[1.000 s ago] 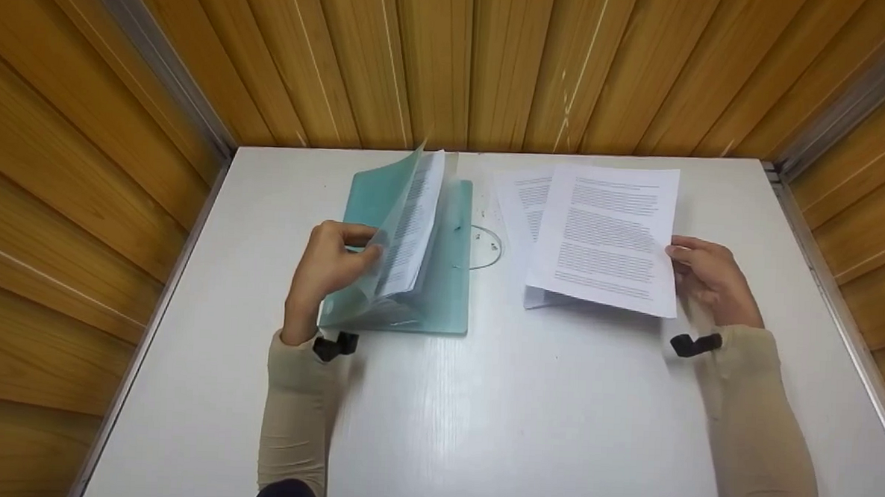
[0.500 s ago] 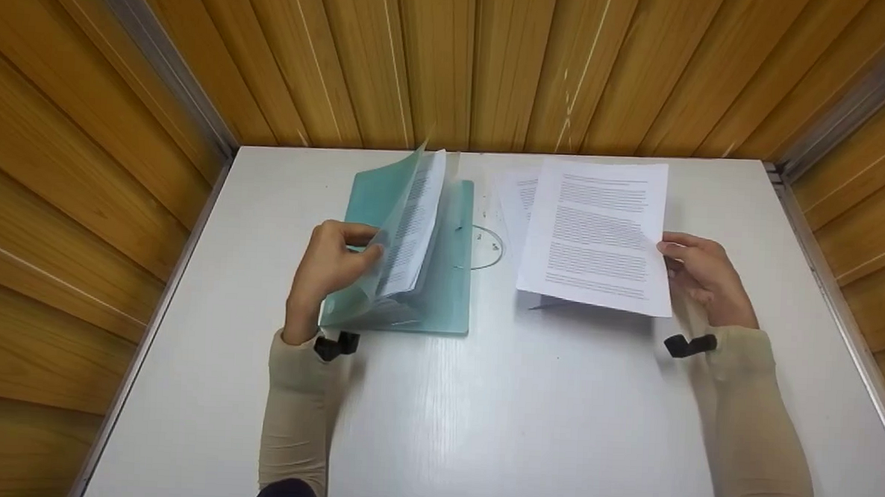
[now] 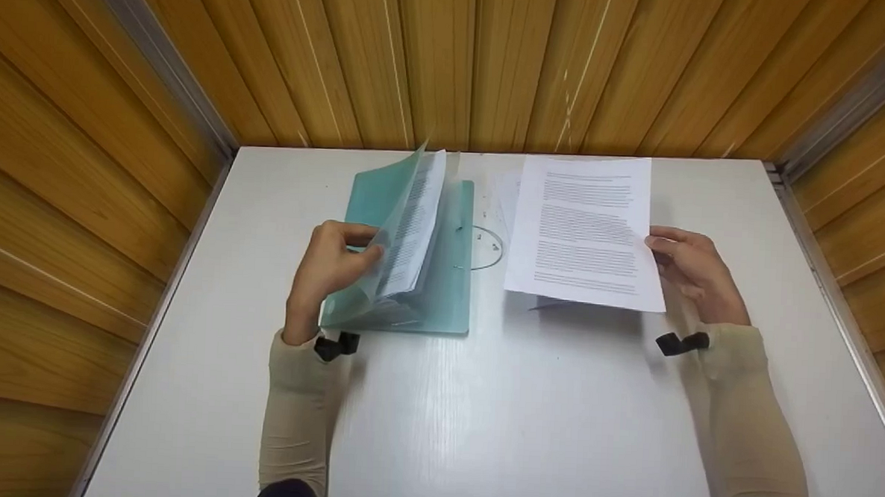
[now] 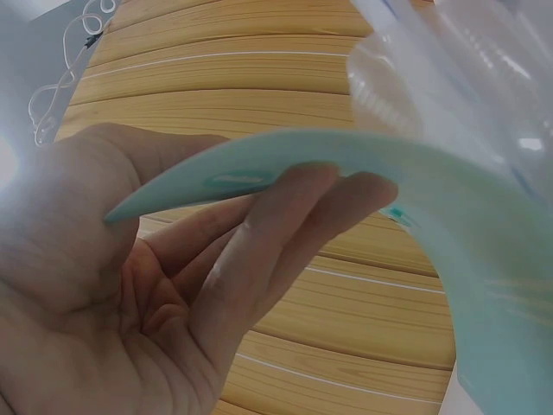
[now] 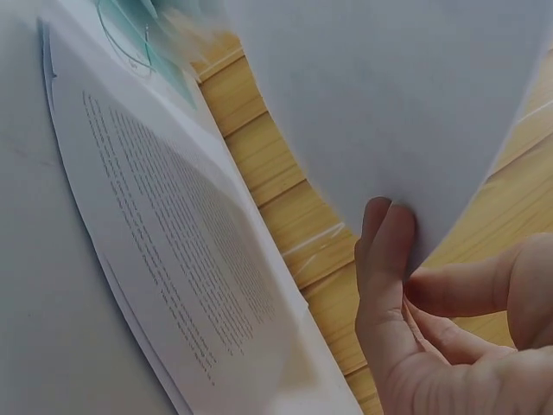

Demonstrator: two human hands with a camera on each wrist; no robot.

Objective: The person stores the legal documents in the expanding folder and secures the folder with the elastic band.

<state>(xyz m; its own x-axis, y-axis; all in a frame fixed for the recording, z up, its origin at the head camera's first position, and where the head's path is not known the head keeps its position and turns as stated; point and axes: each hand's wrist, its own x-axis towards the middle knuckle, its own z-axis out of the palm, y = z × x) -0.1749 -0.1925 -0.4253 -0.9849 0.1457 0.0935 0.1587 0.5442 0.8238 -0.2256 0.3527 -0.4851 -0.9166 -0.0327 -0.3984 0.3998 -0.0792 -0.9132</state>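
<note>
On the left of the table a green display folder (image 3: 451,301) lies opened, its clear sleeves standing up with printed pages (image 3: 416,229) inside. My left hand (image 3: 330,262) pinches the folder's raised cover and sleeves between thumb and fingers; in the left wrist view the green cover (image 4: 311,149) bends through that hand. With thumb and fingertips, my right hand (image 3: 699,271) grips the right edge of a printed sheet (image 3: 581,232), held above the table. Beneath it, other printed sheets (image 5: 173,216) lie on the table in the right wrist view, mostly hidden from the head view.
The white table (image 3: 509,423) is bounded by wood-patterned panels (image 3: 510,65) at the back and sides. A thin round outline (image 3: 501,243) with small dark marks shows between folder and papers, partly under the folder.
My right hand has moved left with the printed sheet, closer to the folder, covering more of the sheets below. The left hand and the folder have stayed in place.
</note>
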